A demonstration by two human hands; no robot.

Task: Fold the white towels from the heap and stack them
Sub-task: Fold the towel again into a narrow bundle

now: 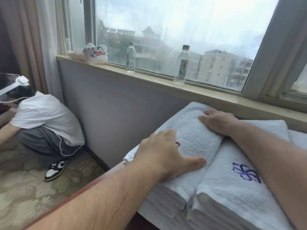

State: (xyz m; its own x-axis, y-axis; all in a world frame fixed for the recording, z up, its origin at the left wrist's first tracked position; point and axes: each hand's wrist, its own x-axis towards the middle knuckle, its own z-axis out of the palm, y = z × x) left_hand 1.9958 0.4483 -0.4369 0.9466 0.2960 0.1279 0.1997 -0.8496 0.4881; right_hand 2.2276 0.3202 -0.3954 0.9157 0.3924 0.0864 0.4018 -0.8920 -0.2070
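Both bare forearms reach forward from the lower edge. The left hand (166, 151) lies palm down, thumb stretched out to the right, its other digits dropping out of sight over the far side. The right hand (219, 122), farther ahead, lies flat too, fingers (205, 117) together and pointing left. The hands are apart.

red mark (178, 144): partly under left hand (159, 153) | bottle label (182, 68): unreadable
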